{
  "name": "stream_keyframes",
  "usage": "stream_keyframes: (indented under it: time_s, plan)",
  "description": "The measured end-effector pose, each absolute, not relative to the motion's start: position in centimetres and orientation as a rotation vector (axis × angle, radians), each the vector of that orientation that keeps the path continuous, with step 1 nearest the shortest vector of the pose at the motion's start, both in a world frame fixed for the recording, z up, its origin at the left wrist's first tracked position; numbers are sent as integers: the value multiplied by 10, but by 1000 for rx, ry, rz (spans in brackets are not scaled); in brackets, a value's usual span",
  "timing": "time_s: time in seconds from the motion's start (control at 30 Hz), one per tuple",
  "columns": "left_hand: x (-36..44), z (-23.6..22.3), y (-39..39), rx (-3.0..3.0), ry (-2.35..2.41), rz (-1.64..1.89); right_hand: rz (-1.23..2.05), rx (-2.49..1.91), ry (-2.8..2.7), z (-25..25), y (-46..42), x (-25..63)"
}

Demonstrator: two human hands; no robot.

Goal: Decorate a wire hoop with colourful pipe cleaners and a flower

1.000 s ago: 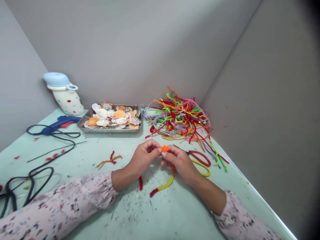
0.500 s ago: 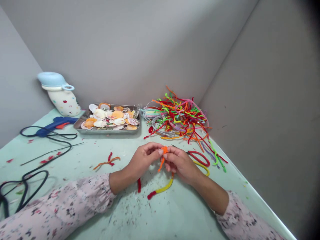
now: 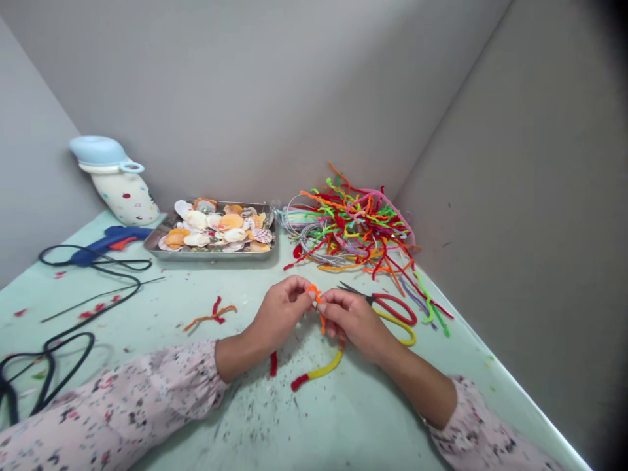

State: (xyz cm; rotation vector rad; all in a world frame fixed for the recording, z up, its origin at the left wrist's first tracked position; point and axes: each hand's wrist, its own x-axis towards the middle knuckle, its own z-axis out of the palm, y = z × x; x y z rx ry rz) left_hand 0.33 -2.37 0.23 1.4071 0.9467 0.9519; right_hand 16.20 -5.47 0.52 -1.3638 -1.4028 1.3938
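Observation:
An orange pipe cleaner (image 3: 322,322), bent into a small bundle at its top, is pinched between my two hands above the table. My left hand (image 3: 282,307) grips its upper end between thumb and forefinger. From the other side, my right hand (image 3: 350,320) pinches it just beneath, with the other fingers curled. One orange tail hangs down between the hands. Below my right hand a yellow pipe cleaner with a red tip (image 3: 318,373) lies curved on the table. A short red piece (image 3: 273,364) rests under my left wrist.
Scissors (image 3: 395,309) with red and yellow handles lie beyond my right hand. Behind are a heap of coloured pipe cleaners (image 3: 363,226) and a metal tray (image 3: 210,256) of shells. At left stand a bottle (image 3: 125,196), a blue glue gun (image 3: 101,245) and black cord (image 3: 118,307).
Both hands have shifted slightly; the orange bundle has moved a little left and tilted. More of the scissors' blades now shows past my right hand.

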Motion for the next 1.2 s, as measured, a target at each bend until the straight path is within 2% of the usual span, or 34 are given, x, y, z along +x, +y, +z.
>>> stream_keyframes:
  time_s: [0.3, 0.77, 1.2]
  plan:
    - [4, 1, -22, 1496, 1032, 907, 1100, -1455, -1504, 10, -55, 162]
    - [4, -2, -20, 1546, 1079, 847, 965, -1490, -1445, 6, -55, 160]
    - [5, 0, -23, 1591, 1052, 843, 1436, -1324, -1129, 3, -51, 162]
